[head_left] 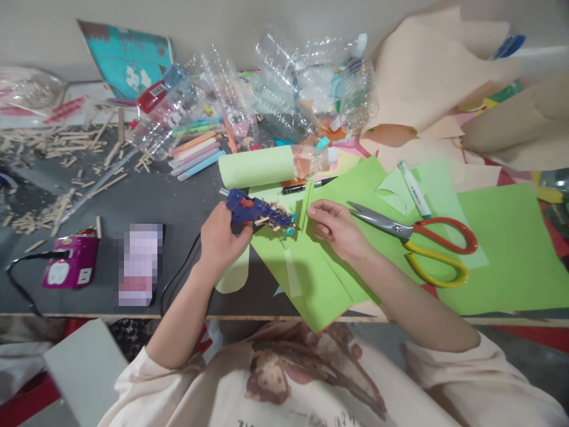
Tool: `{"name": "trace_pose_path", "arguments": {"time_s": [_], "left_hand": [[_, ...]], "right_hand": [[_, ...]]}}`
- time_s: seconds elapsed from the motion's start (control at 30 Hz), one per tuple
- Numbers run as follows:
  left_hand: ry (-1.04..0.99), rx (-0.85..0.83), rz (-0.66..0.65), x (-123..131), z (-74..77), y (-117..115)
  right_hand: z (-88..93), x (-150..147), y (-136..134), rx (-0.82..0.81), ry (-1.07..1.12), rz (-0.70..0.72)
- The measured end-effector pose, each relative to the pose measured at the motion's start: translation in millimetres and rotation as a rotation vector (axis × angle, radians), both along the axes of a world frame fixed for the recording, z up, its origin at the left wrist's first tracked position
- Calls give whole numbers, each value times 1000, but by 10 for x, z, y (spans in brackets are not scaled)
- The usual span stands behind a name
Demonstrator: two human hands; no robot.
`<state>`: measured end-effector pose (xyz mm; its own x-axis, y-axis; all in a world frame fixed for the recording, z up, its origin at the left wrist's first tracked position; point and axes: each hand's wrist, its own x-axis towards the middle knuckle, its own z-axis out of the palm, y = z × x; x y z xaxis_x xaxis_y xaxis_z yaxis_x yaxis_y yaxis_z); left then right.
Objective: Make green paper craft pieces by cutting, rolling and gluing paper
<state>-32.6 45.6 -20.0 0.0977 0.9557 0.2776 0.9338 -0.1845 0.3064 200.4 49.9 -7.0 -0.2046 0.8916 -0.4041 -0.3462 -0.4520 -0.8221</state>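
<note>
My left hand is closed round the handle of a blue glue gun, whose nozzle points right at a narrow strip of green paper. My right hand rests with bent fingers on the green paper sheet, pinching or pressing the strip's edge. A plastic bottle wrapped in pale green paper lies just behind the glue gun. A black pen lies beside it.
Red and yellow scissors and a white marker lie right of my hand. Empty plastic bottles, pastel markers, wooden sticks, a magenta power adapter and tan paper crowd the dark table.
</note>
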Motion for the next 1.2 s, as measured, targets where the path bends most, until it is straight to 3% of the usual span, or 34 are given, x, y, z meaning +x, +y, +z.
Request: {"name": "trace_pose_path", "arguments": {"time_s": [0.57,1.2], "left_hand": [[-17,31,19,-30,-45,6],[-68,118,44,-87,-71,18]], "right_hand": [[5,-21,-15,29,-55,49],[-11,-50,-48,94,-114,197]]}}
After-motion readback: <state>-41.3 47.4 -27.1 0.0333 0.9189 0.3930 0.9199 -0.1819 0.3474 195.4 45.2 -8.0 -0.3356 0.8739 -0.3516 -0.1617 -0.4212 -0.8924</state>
